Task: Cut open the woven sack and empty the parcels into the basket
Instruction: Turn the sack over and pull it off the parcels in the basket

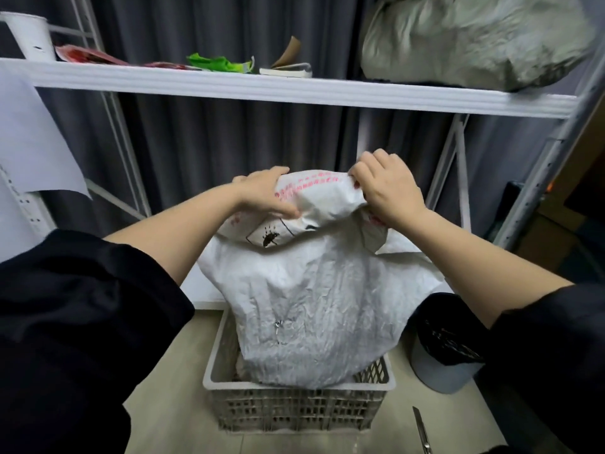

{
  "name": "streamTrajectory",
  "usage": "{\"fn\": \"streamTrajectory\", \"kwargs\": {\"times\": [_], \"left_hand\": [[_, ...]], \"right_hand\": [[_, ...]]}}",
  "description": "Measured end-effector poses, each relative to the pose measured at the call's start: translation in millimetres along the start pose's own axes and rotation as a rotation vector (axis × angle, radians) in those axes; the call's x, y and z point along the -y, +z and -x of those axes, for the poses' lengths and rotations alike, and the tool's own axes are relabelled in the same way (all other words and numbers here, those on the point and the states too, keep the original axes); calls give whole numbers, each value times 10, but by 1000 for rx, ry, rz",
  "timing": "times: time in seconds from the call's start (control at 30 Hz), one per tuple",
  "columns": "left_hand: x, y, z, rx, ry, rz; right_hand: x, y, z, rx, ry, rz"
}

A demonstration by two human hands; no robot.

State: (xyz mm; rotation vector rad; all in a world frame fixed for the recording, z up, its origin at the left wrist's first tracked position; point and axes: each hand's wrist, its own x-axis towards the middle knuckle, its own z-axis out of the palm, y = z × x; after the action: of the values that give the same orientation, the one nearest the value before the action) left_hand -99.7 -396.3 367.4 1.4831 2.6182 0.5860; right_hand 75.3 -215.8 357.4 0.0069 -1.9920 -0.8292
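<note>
A white woven sack (314,303) with red print and a black umbrella mark hangs upended, its lower end inside a grey slatted plastic basket (294,411) on the floor. My left hand (265,191) grips the sack's raised upper end on the left. My right hand (386,188) pinches a bunch of the same end on the right. A little of the contents shows in the basket's left corner beside the sack, too dim to name. A utility knife (422,430) lies on the floor to the basket's right.
A white metal shelf (294,86) spans the view above the hands, carrying a large grey bag (474,40), a book, green material and red packets. A grey bin with a black liner (448,352) stands right of the basket. Dark curtains hang behind.
</note>
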Motion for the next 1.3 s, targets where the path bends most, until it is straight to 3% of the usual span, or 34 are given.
{"fn": "streamTrajectory", "kwargs": {"times": [0.1, 0.2, 0.27, 0.43, 0.5, 0.57, 0.67, 0.73, 0.87, 1.03, 1.1, 1.17, 1.23, 1.27, 1.3], "left_hand": [[-68, 242, -35, -247, 62, -274], [-59, 318, -74, -389, 79, -365], [-30, 329, -99, -411, 102, -360], [-35, 371, -33, -408, 322, -332], [26, 387, -31, -370, 365, -240], [93, 332, -48, -227, 271, -125], [239, 167, -33, 138, 1, -322], [312, 183, 25, 191, -101, -510], [361, 447, 113, -65, -78, -560], [211, -119, -69, -674, -109, -373], [127, -277, -87, -846, -136, -285], [90, -277, -29, -729, -129, -339], [96, -285, 36, -448, -119, -434], [75, -354, 53, -409, -114, -442], [41, -454, 31, -475, -89, -429]], "right_hand": [[93, -54, 48, 149, -102, -94], [62, -100, 169, 419, -168, -253], [10, -124, 234, 583, -33, -391], [10, 0, 230, 1002, 546, -769], [69, 68, 250, 1133, 675, -947], [125, 98, 292, 1172, 674, -852], [211, 119, 376, 1166, 554, -574], [253, 96, 408, 1090, 593, -567], [322, 36, 333, 818, 635, -495], [68, -86, -282, 307, 645, -349], [-47, -128, -465, 180, 662, -263], [-40, -99, -442, 293, 625, -204], [-16, -21, -332, 561, 478, -187], [-54, -35, -333, 612, 455, -172], [-123, -70, -385, 564, 476, -154]]}}
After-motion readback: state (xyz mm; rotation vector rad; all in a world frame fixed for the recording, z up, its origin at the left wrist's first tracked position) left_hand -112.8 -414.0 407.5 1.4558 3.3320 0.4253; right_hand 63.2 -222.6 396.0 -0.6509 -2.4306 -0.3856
